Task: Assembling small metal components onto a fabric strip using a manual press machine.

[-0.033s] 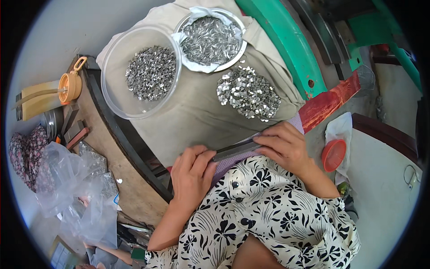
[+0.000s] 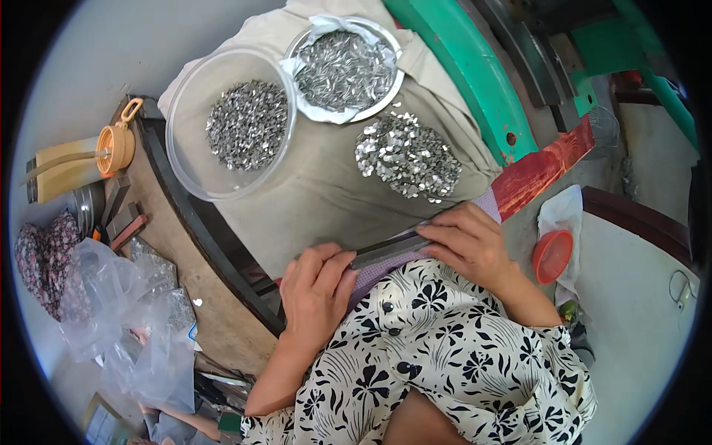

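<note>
A long, narrow, dark grey bar (image 2: pixel 389 250) lies slantwise near the front edge of the cloth-covered work surface. My left hand (image 2: pixel 313 291) closes on its left end, fingers bent over it. Its right end is gripped by my right hand (image 2: pixel 470 243), with the thumb below and fingers on top. What the fingers cover is hidden. Beyond the bar, a loose heap of small shiny metal flakes (image 2: pixel 408 156) rests on the beige cloth (image 2: pixel 319 200). Farther back are a clear plastic tub (image 2: pixel 185 148) of small metal pieces and a metal bowl (image 2: pixel 399 83), lined with white plastic, holding thin slivers.
A green metal frame (image 2: pixel 475 74) borders the cloth at the right, beside a red board (image 2: pixel 545 170). A red plastic basket (image 2: pixel 553 256) sits farther right. On the left, a wooden bench (image 2: pixel 204 297) carries clear plastic bags (image 2: pixel 148 356) and an orange cup-like container (image 2: pixel 115 148).
</note>
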The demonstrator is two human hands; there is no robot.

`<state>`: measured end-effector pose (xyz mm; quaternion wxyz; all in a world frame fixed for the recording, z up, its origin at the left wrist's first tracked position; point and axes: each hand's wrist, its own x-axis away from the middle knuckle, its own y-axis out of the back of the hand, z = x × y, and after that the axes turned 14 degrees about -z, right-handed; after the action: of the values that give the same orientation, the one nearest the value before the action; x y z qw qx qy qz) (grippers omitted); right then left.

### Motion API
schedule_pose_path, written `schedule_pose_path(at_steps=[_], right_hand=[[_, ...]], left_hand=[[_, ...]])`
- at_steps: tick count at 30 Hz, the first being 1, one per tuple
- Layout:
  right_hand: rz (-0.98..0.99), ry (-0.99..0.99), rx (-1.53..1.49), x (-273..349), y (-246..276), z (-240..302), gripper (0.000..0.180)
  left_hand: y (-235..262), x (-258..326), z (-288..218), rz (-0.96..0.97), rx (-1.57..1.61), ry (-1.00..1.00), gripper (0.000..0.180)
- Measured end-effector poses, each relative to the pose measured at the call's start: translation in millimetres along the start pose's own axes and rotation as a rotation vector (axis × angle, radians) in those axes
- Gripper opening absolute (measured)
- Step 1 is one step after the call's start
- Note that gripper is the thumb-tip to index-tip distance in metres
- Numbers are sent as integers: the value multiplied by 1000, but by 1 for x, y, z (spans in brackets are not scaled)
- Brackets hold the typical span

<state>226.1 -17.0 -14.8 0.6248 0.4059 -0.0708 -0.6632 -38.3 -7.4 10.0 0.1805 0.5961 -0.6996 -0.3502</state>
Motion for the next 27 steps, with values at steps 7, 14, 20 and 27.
schedule_pose_path(at_steps=[7, 14, 20, 27], right_hand=[[-13, 0, 65, -4, 7, -4, 27], [-345, 41, 190, -19, 66, -14, 28], [-646, -94, 389, -49, 140, -24, 24], [-656, -256, 352, -40, 142, -37, 20]], left_hand=[[0, -28, -7, 41, -175, -184, 28], [-13, -100, -60, -110, -111, -542, 29], [-67, -227, -138, 5, 208, -842, 18], [-91, -260, -158, 176, 40, -984, 21]])
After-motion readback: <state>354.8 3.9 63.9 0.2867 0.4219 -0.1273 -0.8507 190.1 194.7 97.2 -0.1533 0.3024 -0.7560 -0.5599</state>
